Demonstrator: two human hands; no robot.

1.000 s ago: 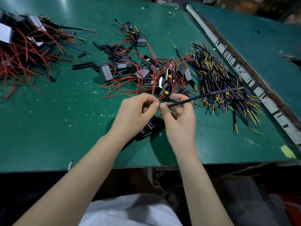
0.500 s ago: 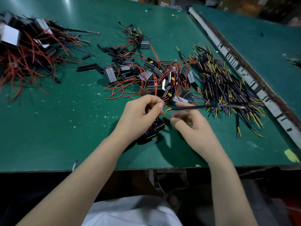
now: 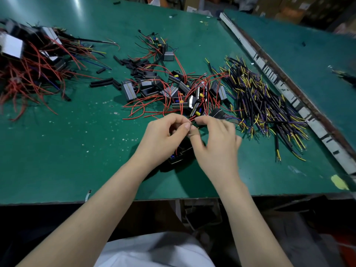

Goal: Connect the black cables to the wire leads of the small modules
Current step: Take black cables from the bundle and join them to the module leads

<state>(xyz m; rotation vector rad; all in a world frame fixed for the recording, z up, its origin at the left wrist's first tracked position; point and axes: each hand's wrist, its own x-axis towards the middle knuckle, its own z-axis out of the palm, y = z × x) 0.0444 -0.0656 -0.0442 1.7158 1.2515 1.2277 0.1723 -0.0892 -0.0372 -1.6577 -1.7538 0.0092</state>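
Two bare hands met over a green table (image 3: 57, 151), seen from above by a head-worn camera. The left hand (image 3: 163, 137) had its fingers curled, thumb and forefinger pinching a thin red wire lead (image 3: 191, 118). The right hand (image 3: 215, 143) reached in from the right, its thumb and forefinger pinched at the same spot, fingertips almost touching those of the left; whether it gripped a cable or the lead itself could not be told. Beneath both hands a small black module (image 3: 176, 158) rested on the table, partly hidden by the left palm.

Just beyond the hands lay a heap of small modules (image 3: 179, 91) tangled in red leads. To the right of that heap, a loose pile of black cables (image 3: 258, 105) with yellow and purple ends was spread out near a pale strip (image 3: 285, 89) running along the table's edge. At far left sat another mound of modules with red wires (image 3: 28, 64). Short black sleeves (image 3: 102, 82) were scattered between the two heaps.
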